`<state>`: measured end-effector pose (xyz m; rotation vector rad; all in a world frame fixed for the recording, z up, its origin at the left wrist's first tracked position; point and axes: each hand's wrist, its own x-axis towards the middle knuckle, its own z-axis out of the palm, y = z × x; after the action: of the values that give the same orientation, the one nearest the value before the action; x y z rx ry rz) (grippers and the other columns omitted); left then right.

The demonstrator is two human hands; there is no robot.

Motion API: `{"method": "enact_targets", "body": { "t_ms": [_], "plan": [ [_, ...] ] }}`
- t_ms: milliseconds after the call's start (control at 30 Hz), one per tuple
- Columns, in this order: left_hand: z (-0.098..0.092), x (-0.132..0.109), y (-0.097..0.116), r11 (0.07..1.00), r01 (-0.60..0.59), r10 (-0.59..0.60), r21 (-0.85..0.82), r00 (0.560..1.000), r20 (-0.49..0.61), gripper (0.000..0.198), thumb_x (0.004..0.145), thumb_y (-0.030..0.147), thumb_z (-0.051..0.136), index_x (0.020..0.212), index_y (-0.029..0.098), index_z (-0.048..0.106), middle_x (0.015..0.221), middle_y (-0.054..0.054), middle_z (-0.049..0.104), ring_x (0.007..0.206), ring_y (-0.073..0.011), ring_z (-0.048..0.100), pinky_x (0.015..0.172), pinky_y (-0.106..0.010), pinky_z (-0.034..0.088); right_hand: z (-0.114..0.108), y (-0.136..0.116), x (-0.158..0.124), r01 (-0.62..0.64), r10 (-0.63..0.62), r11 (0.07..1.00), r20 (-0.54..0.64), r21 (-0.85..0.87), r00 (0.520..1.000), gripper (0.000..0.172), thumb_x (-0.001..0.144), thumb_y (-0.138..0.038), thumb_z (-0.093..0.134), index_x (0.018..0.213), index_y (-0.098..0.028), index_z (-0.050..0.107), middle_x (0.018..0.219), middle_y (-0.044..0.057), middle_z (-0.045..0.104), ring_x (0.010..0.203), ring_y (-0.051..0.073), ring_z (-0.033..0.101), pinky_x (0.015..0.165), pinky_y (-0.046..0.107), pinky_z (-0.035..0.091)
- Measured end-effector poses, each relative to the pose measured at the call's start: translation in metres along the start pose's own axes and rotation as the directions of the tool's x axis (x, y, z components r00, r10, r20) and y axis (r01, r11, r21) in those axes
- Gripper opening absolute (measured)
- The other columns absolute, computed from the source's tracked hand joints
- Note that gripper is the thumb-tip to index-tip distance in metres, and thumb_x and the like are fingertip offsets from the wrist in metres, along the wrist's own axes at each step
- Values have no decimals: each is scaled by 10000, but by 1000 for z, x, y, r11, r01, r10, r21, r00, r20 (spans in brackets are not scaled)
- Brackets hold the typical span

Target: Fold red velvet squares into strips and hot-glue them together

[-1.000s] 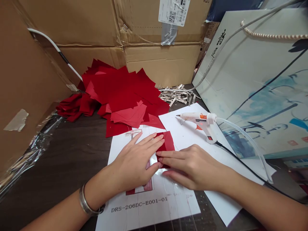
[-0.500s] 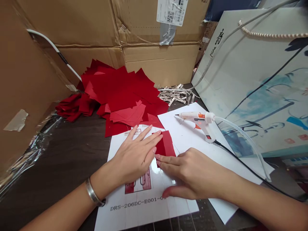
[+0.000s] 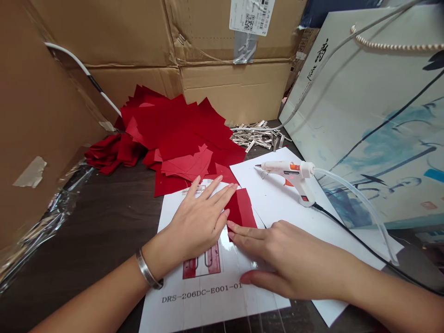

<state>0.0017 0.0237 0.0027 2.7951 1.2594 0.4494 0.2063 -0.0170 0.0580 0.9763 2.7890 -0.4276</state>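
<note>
My left hand (image 3: pixel 201 219) lies flat, fingers spread, over a printed white sheet (image 3: pixel 194 312) and the left edge of a red fabric piece (image 3: pixel 242 208). The piece has a darker red strip on its left and a lighter red part on its right. My right hand (image 3: pixel 274 256) rests with its fingers stretched out, the fingertips on the lower edge of the red piece and close to the left fingertips. Under the left palm, part of a printed picture (image 3: pixel 203 263) on the sheet shows. The middle of the red piece lies partly beneath my fingers.
A heap of red fabric pieces (image 3: pixel 173 122) lies at the back left. Behind it are several metal clips (image 3: pixel 258 136). A white glue gun (image 3: pixel 293 173) with a black cord rests on a second white sheet (image 3: pixel 277 208). Cardboard walls (image 3: pixel 236 90) and a painted paper bag (image 3: pixel 381 120) border the table.
The view has shifted slightly, so everything sits a little further right. Both hands stay pressed on the red fabric piece and sheet in nearly the same pose.
</note>
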Motion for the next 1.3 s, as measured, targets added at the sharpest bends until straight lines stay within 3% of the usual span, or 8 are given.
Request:
{"method": "enact_targets", "body": {
  "t_ms": [167,333,733,833,933,967,1100,1300],
  "plan": [
    [-2,0,-4,999,-39,34,-26,986,-163,448,963,309,463,1366,114,467,1452,-95,484,1424,-284,306,1174,-545,214,-2,3,-1,16,-16,998,-2,62,1000,501,947,-424,483,1396,-202,462,1440,47,499,1074,273,657,806,394,517],
    [0,-4,-9,947,-299,226,-118,879,-419,190,898,85,528,1003,122,681,1104,-62,727,1150,-200,622,1174,-440,298,-3,3,-1,3,-3,997,3,71,1000,462,949,-409,484,1372,-224,481,1449,13,490,1060,267,661,791,381,512],
    [3,-3,-5,956,-171,122,-239,971,-206,199,935,172,509,1035,163,681,1065,-23,743,1023,-218,689,1105,-531,369,-5,-3,-5,-8,24,997,-219,75,975,255,923,-261,520,1152,-219,625,1132,30,705,848,200,706,660,311,512],
    [3,-4,-3,959,-146,106,-242,980,-171,194,936,213,528,1054,171,677,1086,-28,737,1064,-232,671,1113,-534,360,-1,-10,-20,-60,156,979,-535,193,830,165,916,-187,534,1020,-227,656,1004,3,733,837,137,694,730,249,528],
    [3,-4,-3,964,-110,74,-244,986,-149,208,937,245,538,1075,179,679,1102,-35,731,1087,-238,659,1114,-526,364,15,-11,-37,-235,280,955,-809,180,516,147,873,-146,598,980,-232,653,974,12,728,868,146,678,805,262,535],
    [3,-3,-4,965,-95,63,-244,989,-135,214,935,262,547,1084,185,680,1107,-33,730,1093,-242,654,1113,-526,367,22,-10,-43,-294,301,940,-825,172,479,191,864,-155,610,1032,-239,647,1026,32,718,929,177,669,840,304,535],
    [0,-3,-4,969,-58,37,-239,995,-90,275,906,357,602,1113,192,676,1137,-33,720,1148,-269,619,1128,-554,336,45,5,-55,-500,492,837,-710,224,505,584,893,-348,578,1430,-201,403,1453,128,461,1331,306,438,1052,493,433],
    [0,-5,-3,972,-47,29,-231,996,-81,444,841,514,646,1139,186,666,1187,-69,696,1173,-301,600,1129,-584,311,33,38,-48,-601,753,647,-517,469,408,771,858,-539,550,1477,-141,318,1518,174,355,1380,361,368,1065,549,396]
  ]
}}
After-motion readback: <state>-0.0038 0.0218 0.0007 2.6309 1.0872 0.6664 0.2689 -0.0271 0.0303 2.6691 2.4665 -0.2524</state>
